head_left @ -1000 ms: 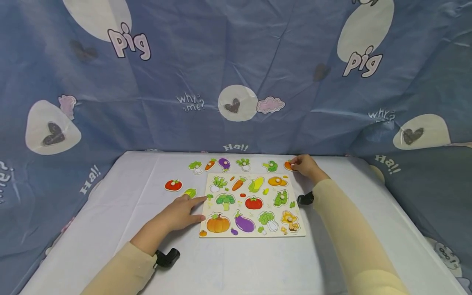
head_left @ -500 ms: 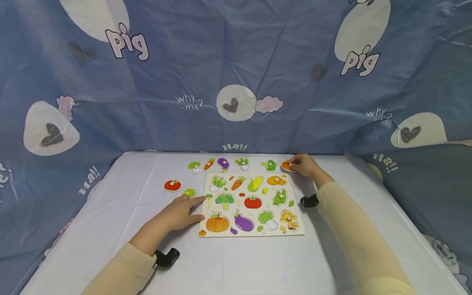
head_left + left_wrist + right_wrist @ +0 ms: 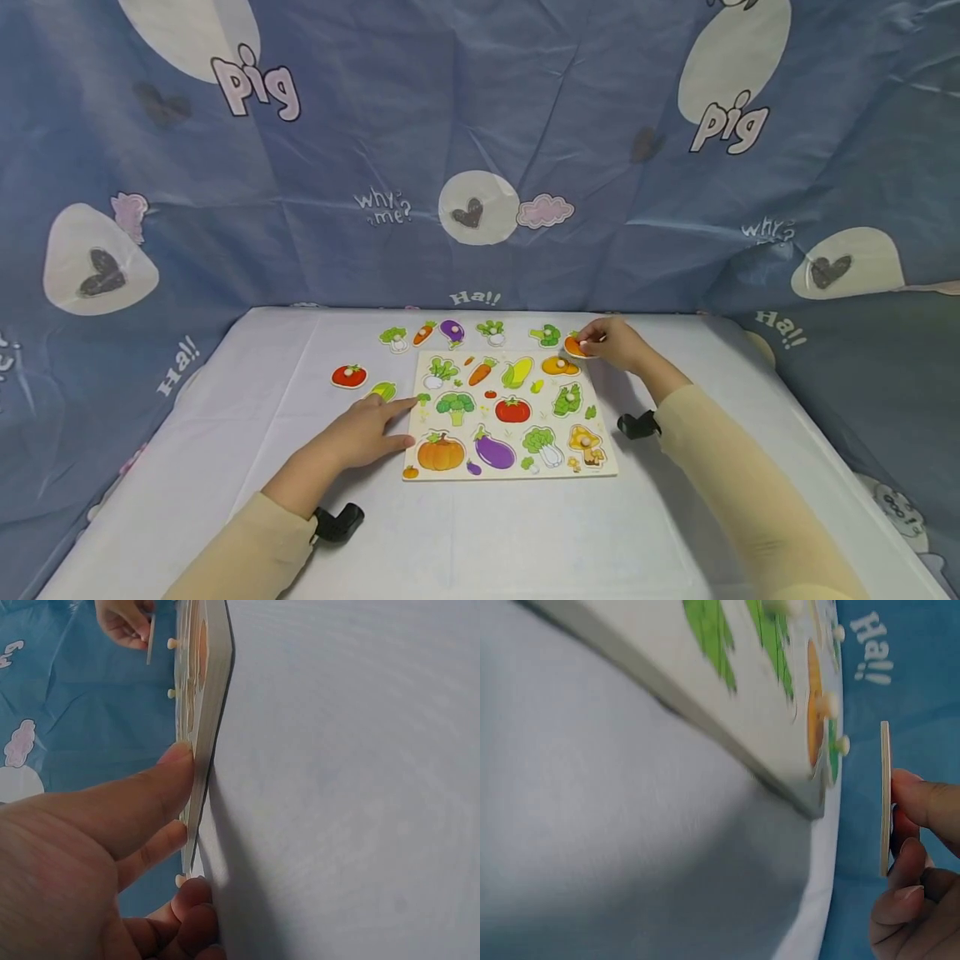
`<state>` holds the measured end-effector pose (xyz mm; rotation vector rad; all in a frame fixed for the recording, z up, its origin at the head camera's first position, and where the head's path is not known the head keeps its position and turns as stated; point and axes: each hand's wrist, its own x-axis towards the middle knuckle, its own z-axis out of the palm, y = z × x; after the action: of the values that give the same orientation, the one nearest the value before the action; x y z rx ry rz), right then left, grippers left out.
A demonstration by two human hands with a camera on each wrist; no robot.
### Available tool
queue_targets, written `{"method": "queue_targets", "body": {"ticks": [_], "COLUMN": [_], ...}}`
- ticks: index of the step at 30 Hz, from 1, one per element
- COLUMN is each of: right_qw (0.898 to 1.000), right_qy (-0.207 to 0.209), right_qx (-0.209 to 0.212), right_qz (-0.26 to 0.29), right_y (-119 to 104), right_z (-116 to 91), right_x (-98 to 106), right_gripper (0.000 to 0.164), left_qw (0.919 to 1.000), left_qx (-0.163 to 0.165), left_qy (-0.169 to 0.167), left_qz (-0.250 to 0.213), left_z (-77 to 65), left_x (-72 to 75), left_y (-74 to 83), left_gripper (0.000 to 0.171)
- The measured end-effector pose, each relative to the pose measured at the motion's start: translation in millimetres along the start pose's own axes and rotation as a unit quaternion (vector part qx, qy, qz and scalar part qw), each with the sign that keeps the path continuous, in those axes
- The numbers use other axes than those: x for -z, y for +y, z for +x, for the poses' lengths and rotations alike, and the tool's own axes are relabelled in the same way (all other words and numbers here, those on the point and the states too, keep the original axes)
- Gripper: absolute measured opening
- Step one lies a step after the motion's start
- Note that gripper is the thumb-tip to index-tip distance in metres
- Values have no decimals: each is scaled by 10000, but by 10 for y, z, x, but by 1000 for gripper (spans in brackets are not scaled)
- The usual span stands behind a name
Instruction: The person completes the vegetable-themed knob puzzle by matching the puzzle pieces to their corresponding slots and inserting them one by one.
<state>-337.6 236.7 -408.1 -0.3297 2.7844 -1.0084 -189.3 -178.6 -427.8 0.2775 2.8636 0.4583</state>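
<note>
A wooden vegetable puzzle board lies flat on the white table. My left hand rests against its left side, with thumb and index finger touching the edge. Partly hidden behind that hand is a yellow-green corn piece. My right hand pinches an orange pumpkin piece above the board's far right corner. In the right wrist view, this thin piece is seen edge-on, raised off the table. Knobbed potato, green leafy and mushroom pieces sit in the board.
Behind the board lie bok choy, carrot, eggplant, white radish and broccoli pieces. A tomato piece lies to the left. A blue printed cloth hangs behind the table.
The right hand has lifted the pumpkin piece from the far side of the table and brought it slightly left, toward the board. The left hand stays in place.
</note>
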Motion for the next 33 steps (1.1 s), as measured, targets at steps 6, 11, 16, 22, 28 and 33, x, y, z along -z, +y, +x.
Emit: {"method": "queue_targets", "body": {"ticks": [6,11,16,22,28,33], "right_qw": [9997,9991,9981,9962,9942,9927], "right_qy": [-167,-270,-315,-444,-612,-680], "right_qx": [147,298,480,726,840,969], "right_qz": [40,105,207,206,289,232], "right_y": [-86,-171,-287,-455,-618,-709], "right_z": [-85,-170,-263,-372,-454,-503], "right_x": [-56,-99,-157,-262,-385,-487], "right_gripper": [15,15,13,10,12,10], "left_qw": [10000,10000,10000,9998,9998,9998], "left_qx": [29,-7,-29,-153,-165,-164], "left_qy": [-12,-20,-11,63,71,67], "left_qz": [-12,-9,20,55,36,7], "left_z": [-9,-26,-11,-8,-21,-24], "left_x": [12,17,21,30,26,19], "left_y": [-1,8,8,-1,-2,1], "left_gripper": [70,69,69,69,68,68]}}
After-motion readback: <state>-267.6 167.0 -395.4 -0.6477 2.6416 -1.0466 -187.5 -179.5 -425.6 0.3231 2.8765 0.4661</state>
